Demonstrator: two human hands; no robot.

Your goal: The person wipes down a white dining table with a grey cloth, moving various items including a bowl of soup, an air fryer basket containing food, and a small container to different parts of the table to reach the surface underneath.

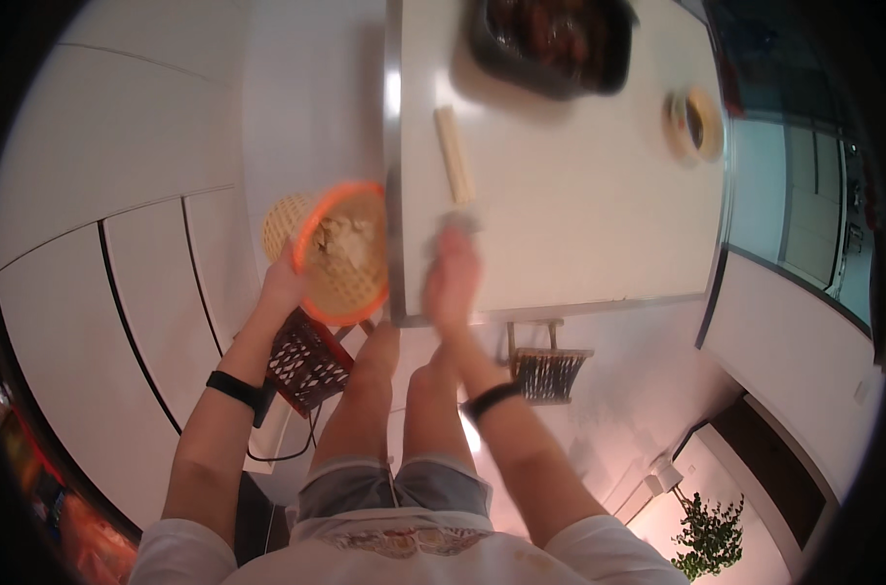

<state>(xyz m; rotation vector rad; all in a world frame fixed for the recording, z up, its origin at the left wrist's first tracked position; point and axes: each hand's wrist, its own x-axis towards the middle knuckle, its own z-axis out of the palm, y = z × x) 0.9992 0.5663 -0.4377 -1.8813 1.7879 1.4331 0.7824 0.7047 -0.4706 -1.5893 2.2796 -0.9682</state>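
Observation:
My left hand point(285, 284) grips the orange rim of a yellow woven plastic waste basket point(344, 285). The basket tilts against the left edge of a cream-topped table point(574, 234) with a metal rim, its mouth towards me. Inside lie crumpled white papers or tissues point(349, 243). On the table near that same edge is my right hand point(454, 274), blurred by motion. A grey blurred thing point(463, 219) shows at its fingertips; whether the hand holds it is unclear. Just beyond the fingers lies a long pale, wood-coloured strip or bundle point(454, 155).
A black tub point(560, 91) with dark, glossy contents stands at the table's far side. Towards the right edge is a roll of tape point(699, 126). Low woven-seat chairs point(311, 362) point(551, 373) stand below the table. White cabinets point(150, 292) line the left.

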